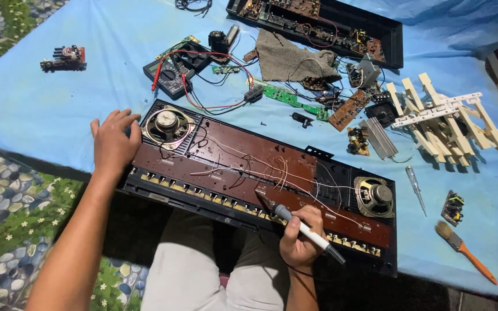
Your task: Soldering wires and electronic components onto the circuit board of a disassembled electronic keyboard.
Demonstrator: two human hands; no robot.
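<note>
An opened electronic keyboard (231,173) lies across my lap and the blue cloth, its brown circuit boards, thin white wires and two round speakers exposed. My left hand (112,144) rests flat on the keyboard's left end, beside the left speaker (167,125). My right hand (301,236) grips a soldering iron (302,226) like a pen, its tip touching the brown board near the front edge at the middle. The right speaker (374,196) sits just beyond the iron.
On the blue cloth (41,109) lie a multimeter (171,72) with red leads, a grey rag (292,57), green and brown boards, a second open black case (318,26), a white key assembly (445,118), a screwdriver (416,187) and an orange-handled brush (465,250).
</note>
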